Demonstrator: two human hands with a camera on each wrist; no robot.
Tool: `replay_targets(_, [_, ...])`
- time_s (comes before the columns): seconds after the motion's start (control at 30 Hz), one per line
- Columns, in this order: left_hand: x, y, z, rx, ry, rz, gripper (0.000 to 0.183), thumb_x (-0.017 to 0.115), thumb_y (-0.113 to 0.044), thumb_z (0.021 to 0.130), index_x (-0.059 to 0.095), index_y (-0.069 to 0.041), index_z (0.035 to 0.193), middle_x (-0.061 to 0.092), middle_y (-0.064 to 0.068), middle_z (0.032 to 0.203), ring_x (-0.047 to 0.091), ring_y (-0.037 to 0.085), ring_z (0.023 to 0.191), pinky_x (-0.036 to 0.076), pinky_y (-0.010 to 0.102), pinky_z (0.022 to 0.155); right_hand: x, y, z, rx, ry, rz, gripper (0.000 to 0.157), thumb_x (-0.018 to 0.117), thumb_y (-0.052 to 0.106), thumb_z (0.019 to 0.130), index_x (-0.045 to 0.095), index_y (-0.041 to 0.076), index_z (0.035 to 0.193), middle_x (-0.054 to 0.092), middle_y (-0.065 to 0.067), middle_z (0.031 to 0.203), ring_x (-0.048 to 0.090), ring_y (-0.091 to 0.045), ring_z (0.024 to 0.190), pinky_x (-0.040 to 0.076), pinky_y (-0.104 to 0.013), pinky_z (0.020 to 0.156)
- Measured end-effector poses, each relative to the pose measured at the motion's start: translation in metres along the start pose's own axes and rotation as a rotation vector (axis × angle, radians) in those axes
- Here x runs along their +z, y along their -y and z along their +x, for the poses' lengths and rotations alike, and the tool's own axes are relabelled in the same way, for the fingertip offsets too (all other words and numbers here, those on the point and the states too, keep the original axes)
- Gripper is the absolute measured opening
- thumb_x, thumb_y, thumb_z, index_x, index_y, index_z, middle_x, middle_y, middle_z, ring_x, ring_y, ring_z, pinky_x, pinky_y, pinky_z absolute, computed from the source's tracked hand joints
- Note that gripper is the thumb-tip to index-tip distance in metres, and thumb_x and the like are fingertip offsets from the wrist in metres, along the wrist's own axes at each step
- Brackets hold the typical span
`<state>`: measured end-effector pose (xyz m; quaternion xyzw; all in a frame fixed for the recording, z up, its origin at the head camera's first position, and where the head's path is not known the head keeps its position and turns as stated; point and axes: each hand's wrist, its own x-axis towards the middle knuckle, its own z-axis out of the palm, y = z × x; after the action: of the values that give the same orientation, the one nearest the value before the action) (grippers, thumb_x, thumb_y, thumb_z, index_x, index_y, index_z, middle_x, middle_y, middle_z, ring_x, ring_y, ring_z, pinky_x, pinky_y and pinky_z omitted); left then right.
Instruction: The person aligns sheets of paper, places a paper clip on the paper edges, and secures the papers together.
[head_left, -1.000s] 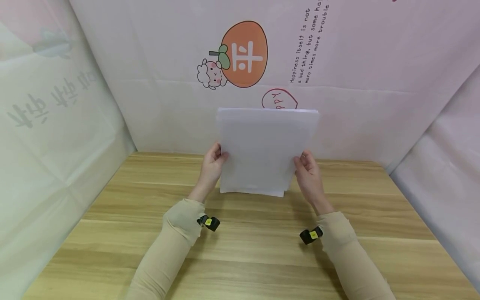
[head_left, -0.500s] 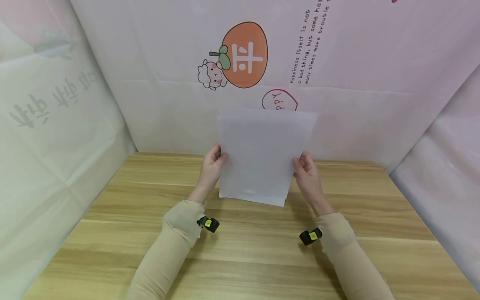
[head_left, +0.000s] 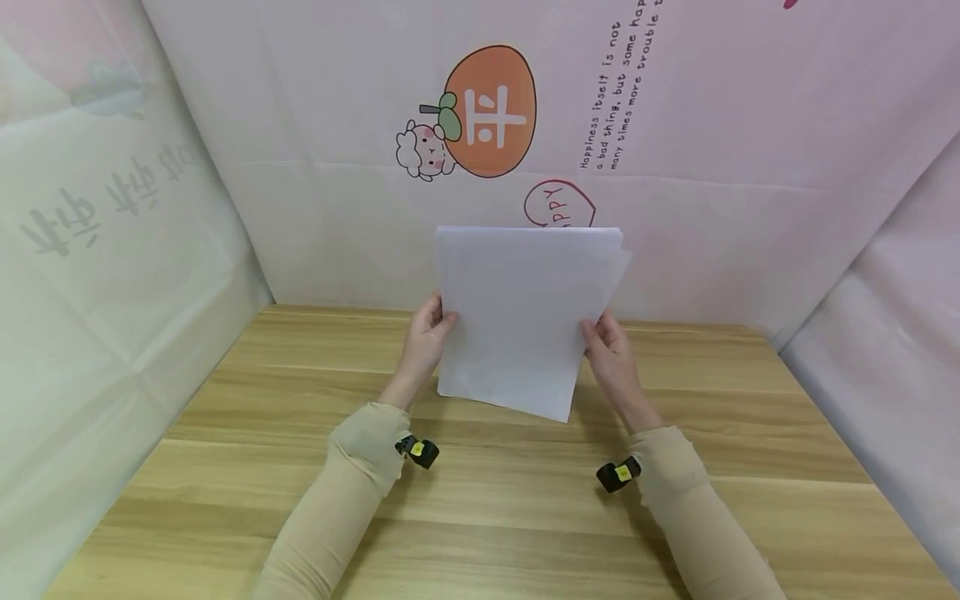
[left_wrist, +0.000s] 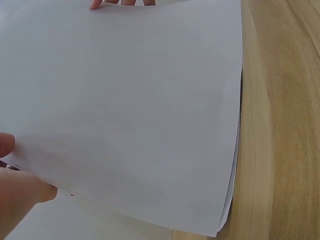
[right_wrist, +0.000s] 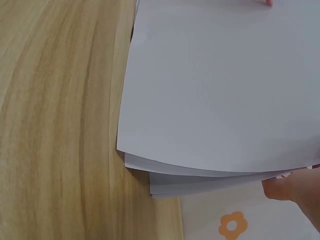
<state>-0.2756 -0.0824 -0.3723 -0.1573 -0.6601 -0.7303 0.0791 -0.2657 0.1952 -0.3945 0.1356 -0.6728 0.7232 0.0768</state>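
Observation:
A stack of white paper sheets (head_left: 525,317) stands tilted on edge above the wooden table, held between both hands. My left hand (head_left: 426,333) pinches its left side, the thumb on the near face and the other fingers behind. On the opposite side my right hand (head_left: 611,354) grips the edge the same way. In the right wrist view the sheets (right_wrist: 215,90) fan apart at a lower corner, their edges uneven. The left wrist view shows the paper (left_wrist: 135,110) nearly flush at its lower edge, with the left thumb (left_wrist: 6,145) on it.
The wooden table (head_left: 480,517) spreads under both arms. Behind it hangs a pale printed cloth (head_left: 337,225) with an orange fruit drawing, and another cloth (head_left: 112,317) covers the left side. Each wrist carries a small black camera (head_left: 423,452).
The stack has come down slightly, and its lower right corner now hangs lower. Its top edges have shifted out of line at the right. Both hands keep their grip, the right moving slightly inward.

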Motion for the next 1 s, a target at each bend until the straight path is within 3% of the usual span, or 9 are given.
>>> replay_targets(0.1, [-0.001, 0.003, 0.000, -0.009, 0.009, 0.017, 0.047, 0.044, 0.007, 0.094, 0.034, 0.009, 0.140, 0.042, 0.024, 0.142, 0.039, 0.032, 0.133, 0.029, 0.040, 0.114, 0.000, -0.001, 0.000, -0.005, 0.011, -0.011, 0.050, 0.043, 0.022, 0.101, 0.030, 0.008, 0.147, 0.052, 0.002, 0.130, 0.053, -0.007, 0.116, 0.049, -0.020, 0.091])
replay_targets(0.33, [-0.004, 0.012, 0.000, -0.069, 0.050, 0.147, 0.052, 0.053, 0.003, 0.092, 0.037, 0.002, 0.141, 0.044, 0.021, 0.140, 0.042, 0.033, 0.131, 0.033, 0.045, 0.111, -0.001, -0.005, 0.000, 0.000, 0.006, -0.085, 0.046, 0.049, 0.015, 0.099, 0.037, 0.001, 0.140, 0.062, 0.012, 0.111, 0.061, -0.004, 0.100, 0.052, -0.020, 0.083])
replay_targets(0.47, [-0.005, 0.019, 0.000, -0.079, 0.062, 0.209, 0.049, 0.053, 0.004, 0.091, 0.040, 0.002, 0.139, 0.045, 0.022, 0.139, 0.042, 0.035, 0.130, 0.034, 0.047, 0.110, 0.000, -0.006, 0.000, 0.033, 0.003, -0.113, 0.045, 0.045, 0.016, 0.100, 0.036, 0.001, 0.142, 0.060, 0.005, 0.117, 0.059, -0.003, 0.101, 0.051, -0.019, 0.085])
replay_targets(0.63, [-0.004, 0.023, 0.000, -0.104, 0.032, 0.198, 0.042, 0.051, 0.005, 0.092, 0.044, 0.005, 0.133, 0.049, 0.023, 0.134, 0.047, 0.034, 0.126, 0.037, 0.046, 0.108, 0.004, -0.004, -0.002, 0.072, -0.021, -0.168, 0.048, 0.036, 0.022, 0.103, 0.029, 0.006, 0.147, 0.045, -0.015, 0.139, 0.053, -0.006, 0.111, 0.047, -0.028, 0.097])
replay_targets(0.8, [0.000, 0.022, -0.001, -0.085, 0.023, 0.166, 0.040, 0.049, 0.006, 0.093, 0.045, 0.006, 0.133, 0.050, 0.023, 0.134, 0.047, 0.034, 0.124, 0.038, 0.046, 0.107, 0.006, 0.000, -0.001, 0.063, -0.058, -0.188, 0.049, 0.031, 0.027, 0.104, 0.025, 0.010, 0.150, 0.038, -0.015, 0.146, 0.045, -0.015, 0.123, 0.040, -0.039, 0.106])
replay_targets(1.0, [0.005, 0.021, -0.001, -0.050, 0.001, 0.126, 0.044, 0.048, 0.004, 0.094, 0.043, 0.002, 0.137, 0.049, 0.020, 0.137, 0.046, 0.031, 0.127, 0.036, 0.046, 0.108, 0.005, 0.002, 0.001, -0.056, -0.053, -0.184, 0.046, 0.031, 0.029, 0.104, 0.031, 0.014, 0.147, 0.040, -0.011, 0.144, 0.043, -0.013, 0.126, 0.039, -0.023, 0.102])
